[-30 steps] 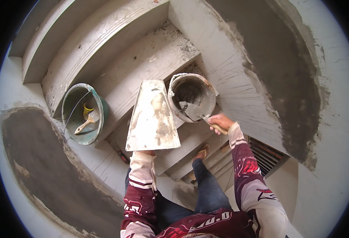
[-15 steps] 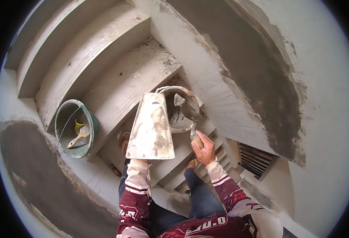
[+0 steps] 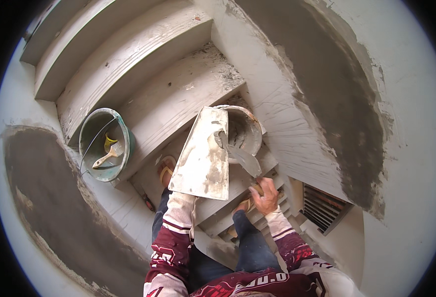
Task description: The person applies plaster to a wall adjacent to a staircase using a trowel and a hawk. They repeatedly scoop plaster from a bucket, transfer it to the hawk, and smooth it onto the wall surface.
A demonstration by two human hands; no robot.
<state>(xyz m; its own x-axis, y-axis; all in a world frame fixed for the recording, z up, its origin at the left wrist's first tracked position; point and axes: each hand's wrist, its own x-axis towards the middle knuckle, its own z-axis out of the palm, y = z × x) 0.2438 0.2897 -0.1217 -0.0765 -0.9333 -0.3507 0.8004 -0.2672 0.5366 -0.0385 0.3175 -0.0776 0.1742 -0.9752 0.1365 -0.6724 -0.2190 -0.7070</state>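
Observation:
My left hand is hidden beneath a long, pale plasterer's hawk, which it holds up from below; only the sleeve cuff shows. Grey smears mark the hawk's flat face. My right hand is closed around the wooden handle of a trowel. The trowel's blade reaches to the hawk's right edge, where a small dab of grey mortar sits. Partly covered by the hawk, a round bucket with a crusted rim and mortar inside stands just behind.
A green bucket at the left holds a paintbrush and something yellow. Curved steps rise to the far left, and more steps descend below me. Dark plaster patches cover walls on both sides. A slatted vent is at the right.
The trowel has come out of the mortar bucket and over to the hawk's right edge, bringing mortar onto it. My view has shifted, so the surroundings sit further right.

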